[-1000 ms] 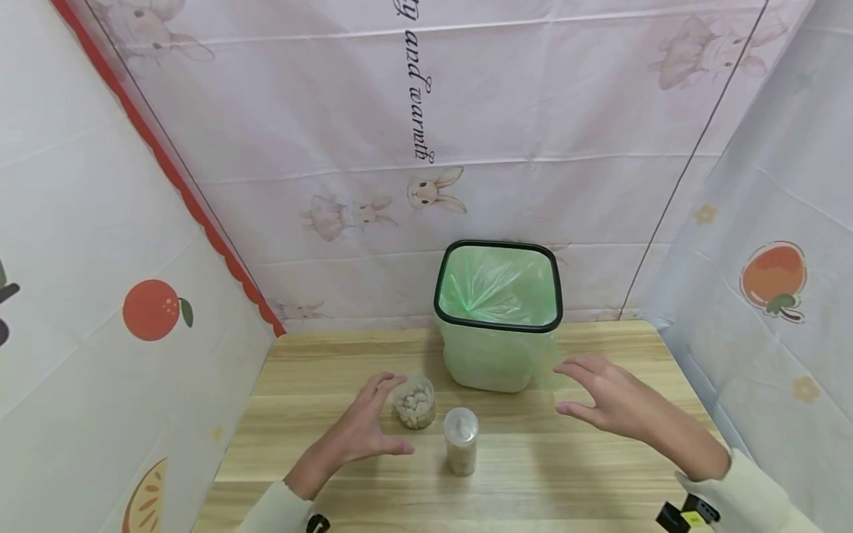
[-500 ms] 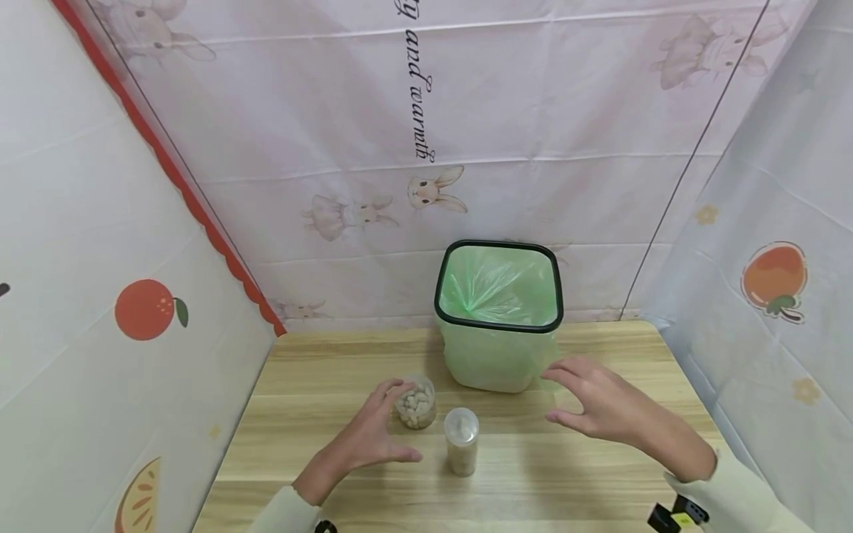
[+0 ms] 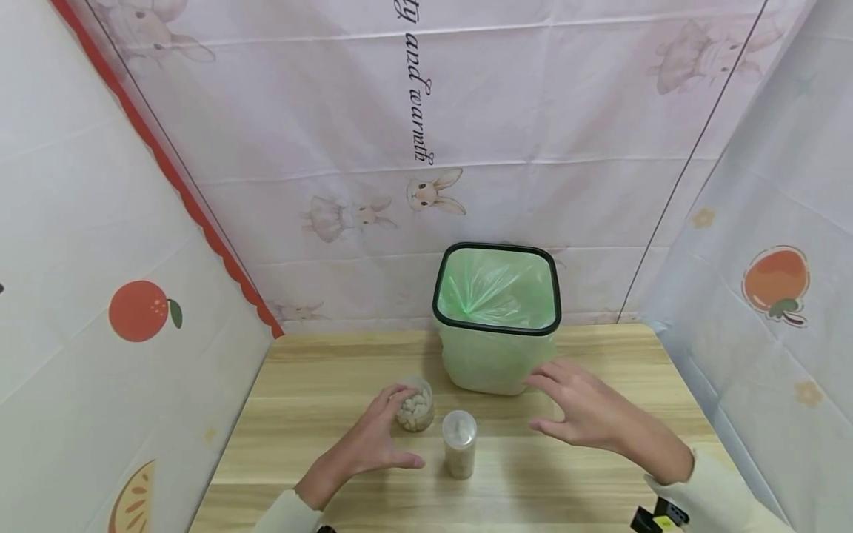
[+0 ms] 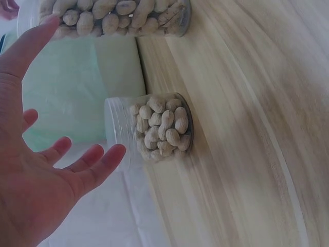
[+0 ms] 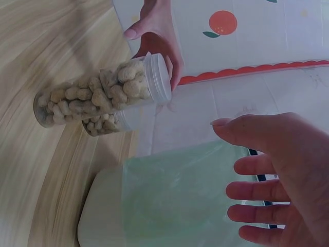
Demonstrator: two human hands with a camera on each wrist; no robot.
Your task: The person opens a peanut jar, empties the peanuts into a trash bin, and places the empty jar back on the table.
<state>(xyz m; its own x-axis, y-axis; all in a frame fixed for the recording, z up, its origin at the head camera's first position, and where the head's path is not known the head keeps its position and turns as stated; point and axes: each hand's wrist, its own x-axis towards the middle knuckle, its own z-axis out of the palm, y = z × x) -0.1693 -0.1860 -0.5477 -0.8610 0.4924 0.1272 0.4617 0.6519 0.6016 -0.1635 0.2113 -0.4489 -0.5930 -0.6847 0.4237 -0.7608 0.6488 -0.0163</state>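
Two clear plastic jars of unshelled peanuts stand upright on the wooden table. The taller jar [image 3: 460,444] has a whitish lid and stands between the hands. Behind it and to the left is the shorter jar [image 3: 415,411], wider across, whose peanuts show through its top. My left hand [image 3: 373,437] is spread left of both jars, its fingers overlapping the short jar's edge in the head view; the left wrist view shows it holding nothing. My right hand [image 3: 580,407] hovers right of the tall jar, apart from it, thumb and fingers spread, holding nothing.
A bin [image 3: 496,363] with a black rim and green liner bag stands at the back of the table [image 3: 320,377], behind the jars. Printed cloth walls [image 3: 333,111] enclose the back and both sides. A small black device [image 3: 660,514] is strapped at the right wrist.
My right hand has moved left, closer to the tall jar. The left hand has shifted slightly to the right. Both jars and the bin stay in place.
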